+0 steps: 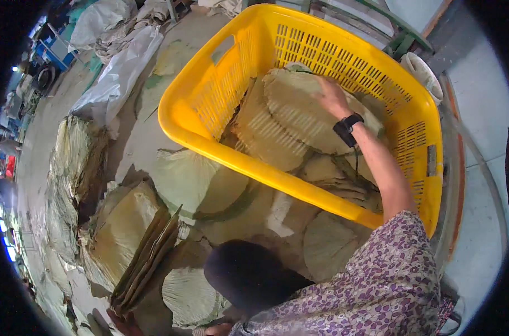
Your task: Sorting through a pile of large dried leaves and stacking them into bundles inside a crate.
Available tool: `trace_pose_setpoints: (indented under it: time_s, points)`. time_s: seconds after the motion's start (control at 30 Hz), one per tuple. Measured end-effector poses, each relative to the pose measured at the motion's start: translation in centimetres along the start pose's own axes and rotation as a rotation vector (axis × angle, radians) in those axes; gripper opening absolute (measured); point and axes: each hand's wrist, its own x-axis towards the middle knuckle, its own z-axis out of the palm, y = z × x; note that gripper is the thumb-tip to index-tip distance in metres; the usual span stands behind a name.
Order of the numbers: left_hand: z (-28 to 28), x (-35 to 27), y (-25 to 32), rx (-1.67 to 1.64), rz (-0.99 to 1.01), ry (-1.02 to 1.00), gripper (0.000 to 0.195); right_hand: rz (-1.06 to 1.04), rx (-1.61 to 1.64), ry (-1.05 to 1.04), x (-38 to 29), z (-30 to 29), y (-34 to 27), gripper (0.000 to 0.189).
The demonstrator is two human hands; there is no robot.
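My right hand (332,98), with a black band at the wrist, reaches into a large yellow plastic basket (275,187). It touches the upper part of a stack of large, flat, pleated dried leaves (296,105); whether its fingers grip them is unclear. At the lower left edge, my left hand (124,323), partly cut off, is at the bottom end of a folded bundle of dried leaves (147,256) and appears to hold it. Another pale, round pleated leaf (191,294) lies on the ground right of that bundle. A dark rounded shape (246,273) hides part of the ground.
More leaves (195,180) lie beside the basket, and tall leaf bundles (74,180) stand at the left. Plastic sheeting (120,67) and sacks lie at the upper left. Behind the basket are a green metal frame (399,25) and a white bucket (422,77).
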Motion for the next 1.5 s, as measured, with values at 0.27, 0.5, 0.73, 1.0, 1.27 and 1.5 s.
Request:
trace_pose_setpoints:
  time_s: [0.27, 0.5, 0.73, 1.0, 1.27, 1.5]
  points:
    - [1.0, 4.4, 6.8, -0.521, -0.119, -0.098, 0.033, -0.801, 0.491, -0.199, -2.9, -4.5, -30.3, 0.071]
    - [-2.1, 2.7, 9.4, -0.518, 0.008, -0.081, 0.027, -1.345, 0.408, -0.29, -13.5, -0.3, -43.9, 0.098]
    - [-3.6, 2.9, 10.6, -0.495, 0.11, 0.011, 0.032, -1.203, 0.604, -0.64, -12.8, -1.2, -45.9, 0.037]
    - [3.1, 4.3, -0.5, -0.741, -0.149, 0.029, 0.025, -1.137, 0.34, 0.264, -4.0, -13.9, -34.9, 0.029]
    - [8.3, 5.6, -3.5, -0.833, -0.27, -0.171, 0.021, -0.218, -0.053, 0.359, -4.1, -16.9, -7.5, 0.032]
    - [9.1, 7.7, -1.4, -0.801, -0.218, -0.25, 0.026, 0.114, -0.244, 0.346, -7.1, -12.2, 3.6, 0.03]
